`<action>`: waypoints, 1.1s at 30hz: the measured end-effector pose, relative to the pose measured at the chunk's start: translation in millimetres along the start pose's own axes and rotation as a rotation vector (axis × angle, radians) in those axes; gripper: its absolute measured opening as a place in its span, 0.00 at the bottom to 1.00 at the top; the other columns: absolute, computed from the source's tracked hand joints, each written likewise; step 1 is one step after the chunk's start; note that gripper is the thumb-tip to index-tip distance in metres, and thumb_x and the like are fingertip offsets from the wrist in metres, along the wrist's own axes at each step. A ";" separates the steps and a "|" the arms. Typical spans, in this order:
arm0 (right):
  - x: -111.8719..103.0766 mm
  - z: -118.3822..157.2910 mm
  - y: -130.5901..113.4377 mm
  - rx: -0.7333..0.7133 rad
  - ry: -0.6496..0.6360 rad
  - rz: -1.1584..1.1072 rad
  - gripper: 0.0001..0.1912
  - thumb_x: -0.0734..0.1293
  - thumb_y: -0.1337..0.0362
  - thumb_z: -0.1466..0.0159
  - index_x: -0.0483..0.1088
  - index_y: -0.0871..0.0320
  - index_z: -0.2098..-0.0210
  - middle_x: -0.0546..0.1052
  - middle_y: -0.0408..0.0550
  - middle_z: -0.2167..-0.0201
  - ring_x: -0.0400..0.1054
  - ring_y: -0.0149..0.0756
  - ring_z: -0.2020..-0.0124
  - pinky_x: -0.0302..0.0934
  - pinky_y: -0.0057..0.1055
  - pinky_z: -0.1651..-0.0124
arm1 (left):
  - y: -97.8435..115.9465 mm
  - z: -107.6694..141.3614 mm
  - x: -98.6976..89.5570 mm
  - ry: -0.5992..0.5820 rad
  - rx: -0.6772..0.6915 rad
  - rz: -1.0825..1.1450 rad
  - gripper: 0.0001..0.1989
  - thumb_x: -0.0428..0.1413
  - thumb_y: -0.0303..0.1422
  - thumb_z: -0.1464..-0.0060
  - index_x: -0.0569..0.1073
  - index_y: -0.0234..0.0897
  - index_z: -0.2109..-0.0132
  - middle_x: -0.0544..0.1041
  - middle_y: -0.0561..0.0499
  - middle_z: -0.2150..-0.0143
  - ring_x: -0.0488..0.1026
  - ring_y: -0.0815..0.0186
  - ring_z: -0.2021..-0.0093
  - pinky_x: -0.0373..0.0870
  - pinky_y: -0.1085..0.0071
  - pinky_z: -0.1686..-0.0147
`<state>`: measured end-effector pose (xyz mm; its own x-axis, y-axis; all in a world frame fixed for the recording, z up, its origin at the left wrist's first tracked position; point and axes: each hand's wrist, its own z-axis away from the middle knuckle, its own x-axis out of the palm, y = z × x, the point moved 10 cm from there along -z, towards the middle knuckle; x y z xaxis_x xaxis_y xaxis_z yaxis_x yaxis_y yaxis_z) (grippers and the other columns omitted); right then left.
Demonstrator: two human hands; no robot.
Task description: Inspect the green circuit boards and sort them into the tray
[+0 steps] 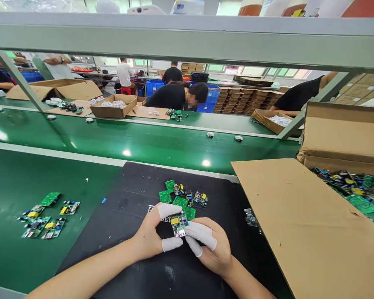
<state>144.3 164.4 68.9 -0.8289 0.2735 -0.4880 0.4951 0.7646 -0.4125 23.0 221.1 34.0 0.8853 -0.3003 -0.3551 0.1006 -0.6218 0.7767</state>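
A small green circuit board [179, 223] with a yellow part and a silver connector is held between my two hands above a black mat. My left hand [154, 232] grips it from the left, the index finger at its top edge and the thumb near its bottom edge. From the right, my right hand [210, 243] pinches the board's right side. White finger cots cover the thumb and fingertips on both hands. Just beyond, a loose pile of circuit boards [180, 202] lies on the black mat [137, 187], some with the bare green side up.
More circuit boards [46, 220] lie on the green bench at left. A cardboard flap [311, 216] and a box heaped with boards [358, 187] stand at right. Beyond runs a green conveyor belt [162, 143] carrying small white items. A shelf beam [187, 43] crosses overhead; co-workers sit opposite.
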 end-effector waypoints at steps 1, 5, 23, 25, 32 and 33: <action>2.3 0.4 4.6 0.067 -0.012 -0.048 0.26 0.67 0.72 0.42 0.65 0.47 0.46 0.79 0.46 0.66 0.74 0.36 0.68 0.70 0.32 0.67 | 3.9 -0.2 -3.0 0.024 0.035 -0.031 0.25 0.60 0.44 0.48 0.67 0.41 0.45 0.74 0.44 0.53 0.71 0.59 0.54 0.70 0.62 0.52; 16.5 16.9 34.0 0.451 -0.012 -0.347 0.19 0.64 0.60 0.38 0.63 0.52 0.47 0.74 0.46 0.68 0.69 0.34 0.71 0.67 0.31 0.67 | 21.3 0.0 -14.9 0.126 0.170 -0.131 0.26 0.59 0.42 0.46 0.65 0.40 0.43 0.75 0.44 0.54 0.71 0.61 0.57 0.71 0.65 0.57; 81.3 38.2 29.1 1.032 -0.337 -1.257 0.28 0.71 0.40 0.52 0.75 0.61 0.70 0.72 0.44 0.78 0.62 0.29 0.77 0.58 0.28 0.68 | 24.4 2.5 5.3 -0.087 0.189 0.157 0.28 0.59 0.42 0.47 0.62 0.42 0.41 0.72 0.42 0.48 0.70 0.57 0.48 0.70 0.61 0.49; 82.0 37.8 27.7 1.031 -0.339 -1.290 0.28 0.72 0.40 0.54 0.74 0.60 0.71 0.73 0.45 0.77 0.63 0.29 0.77 0.59 0.28 0.69 | 24.5 1.8 6.3 -0.110 0.173 0.185 0.26 0.57 0.43 0.45 0.63 0.40 0.42 0.72 0.40 0.48 0.69 0.55 0.46 0.69 0.59 0.48; 84.3 39.5 31.0 1.040 -0.331 -1.294 0.27 0.75 0.44 0.56 0.73 0.61 0.70 0.75 0.47 0.75 0.66 0.30 0.75 0.60 0.25 0.72 | 30.6 -7.6 -5.3 -0.050 0.152 0.177 0.08 0.53 0.29 0.44 0.68 0.38 0.56 0.75 0.43 0.57 0.70 0.60 0.53 0.69 0.62 0.53; 84.3 40.4 31.7 1.038 -0.331 -1.283 0.26 0.75 0.44 0.56 0.73 0.61 0.70 0.75 0.47 0.74 0.67 0.31 0.75 0.61 0.25 0.72 | 31.3 -8.9 -5.8 -0.047 0.151 0.163 0.09 0.53 0.27 0.46 0.68 0.38 0.57 0.75 0.44 0.58 0.71 0.61 0.55 0.70 0.63 0.54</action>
<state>100.7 188.2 -16.4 -0.7845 -0.4063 0.4684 -0.3476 -0.3374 -0.8748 25.0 209.8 65.0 0.8618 -0.4368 -0.2581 -0.1140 -0.6624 0.7404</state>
